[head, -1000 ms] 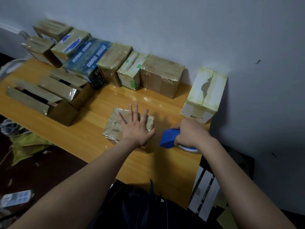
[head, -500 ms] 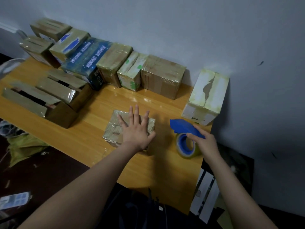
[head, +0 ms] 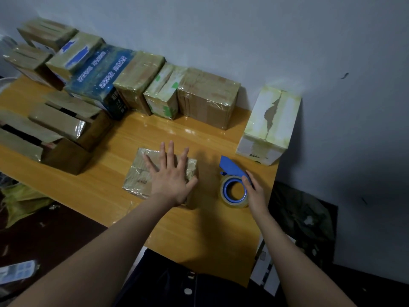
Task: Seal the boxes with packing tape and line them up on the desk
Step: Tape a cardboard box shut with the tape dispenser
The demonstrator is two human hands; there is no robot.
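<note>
Nearest me, the left hand point(head: 170, 180) lies flat, fingers spread, pressing down on the small taped box point(head: 138, 176) at mid-desk. Just right of it, apart from the box, the tape dispenser point(head: 232, 187) lies roll-flat, its blue handle pointing away toward the wall. The right hand point(head: 254, 192) rests against the roll's right side, fingers near straight, touching rather than clutching.

So the box belongs to the left hand, and I'd guess it goes ahead and rightward, into the gap between the brown box point(head: 208, 98) and the white box point(head: 270, 125). The glossy wooden desk point(head: 199, 231) should let it slide. Open boxes point(head: 55, 134) wait at left; the row point(head: 124, 78) runs along the grey wall point(head: 243, 29).
</note>
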